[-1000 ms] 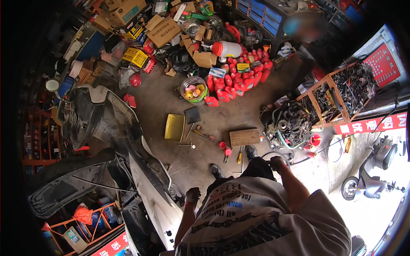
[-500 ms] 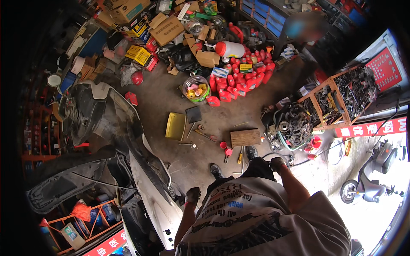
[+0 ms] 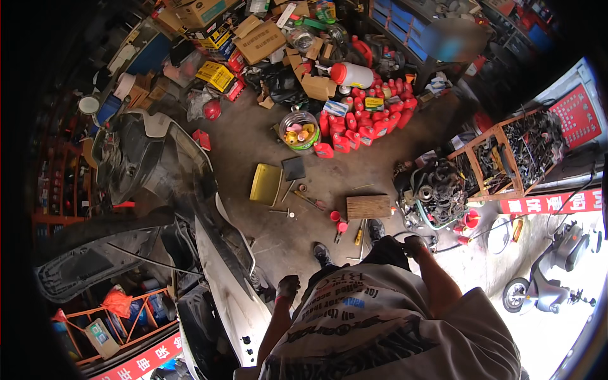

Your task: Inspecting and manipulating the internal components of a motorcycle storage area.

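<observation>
My left hand [image 3: 288, 287] hangs at my side, its fingers curled closed, beside the light body panel of a partly stripped scooter [image 3: 228, 272]. Whatever may be inside that fist is hidden. On the other side, my right hand [image 3: 415, 245] is also closed, at hip height. A dark shape shows at its fingers, too small to name. Close by, a black hose [image 3: 433, 239] loops over the floor; whether the hand touches it I cannot tell. In front of my shoes are a wooden block [image 3: 368, 207], red cups [image 3: 342, 226] and a yellow-handled tool [image 3: 360, 236].
A yellow tray [image 3: 266, 183], a dark square plate [image 3: 294, 168] and hand tools lie mid-floor. Beyond stand a tub [image 3: 299, 132] and many red bottles [image 3: 367, 120]. At right are an engine [image 3: 440, 190], an orange-framed rack [image 3: 506, 152] and a parked scooter [image 3: 544, 285].
The view has turned slightly left, so the floor things sit a little farther right in it. Both hands stay closed in nearly the same places.
</observation>
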### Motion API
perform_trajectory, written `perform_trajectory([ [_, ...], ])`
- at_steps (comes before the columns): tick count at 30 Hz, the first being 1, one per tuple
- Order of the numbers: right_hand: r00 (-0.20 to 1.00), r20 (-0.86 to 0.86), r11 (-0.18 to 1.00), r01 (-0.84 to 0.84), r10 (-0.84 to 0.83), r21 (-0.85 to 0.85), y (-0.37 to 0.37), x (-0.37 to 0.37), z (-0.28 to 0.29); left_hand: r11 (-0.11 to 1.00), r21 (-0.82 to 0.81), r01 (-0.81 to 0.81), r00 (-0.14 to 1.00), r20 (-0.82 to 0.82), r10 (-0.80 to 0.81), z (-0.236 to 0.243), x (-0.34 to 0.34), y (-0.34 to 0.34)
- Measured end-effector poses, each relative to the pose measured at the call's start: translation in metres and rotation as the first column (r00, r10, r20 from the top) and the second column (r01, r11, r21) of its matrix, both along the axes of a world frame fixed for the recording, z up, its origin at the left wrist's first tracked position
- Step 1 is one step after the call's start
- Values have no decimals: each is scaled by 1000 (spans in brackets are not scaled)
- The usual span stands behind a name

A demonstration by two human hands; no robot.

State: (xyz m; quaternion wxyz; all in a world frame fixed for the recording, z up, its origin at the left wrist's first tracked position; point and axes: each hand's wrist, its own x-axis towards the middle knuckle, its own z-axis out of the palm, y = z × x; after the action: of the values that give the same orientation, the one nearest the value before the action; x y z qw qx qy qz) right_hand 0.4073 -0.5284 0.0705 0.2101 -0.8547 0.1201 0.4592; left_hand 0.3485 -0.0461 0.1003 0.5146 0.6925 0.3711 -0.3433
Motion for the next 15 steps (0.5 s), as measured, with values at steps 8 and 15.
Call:
perform_trajectory([
  [8, 995, 33, 996, -90, 90, -22, -5, -5, -12, 1000, -1, 11, 1000, 23, -11, 4, 1, -3],
  [15, 1000, 24, 1000, 8, -8, 21, -6, -6, -19, 1000, 13, -16, 999, 38, 16, 6, 2, -6],
])
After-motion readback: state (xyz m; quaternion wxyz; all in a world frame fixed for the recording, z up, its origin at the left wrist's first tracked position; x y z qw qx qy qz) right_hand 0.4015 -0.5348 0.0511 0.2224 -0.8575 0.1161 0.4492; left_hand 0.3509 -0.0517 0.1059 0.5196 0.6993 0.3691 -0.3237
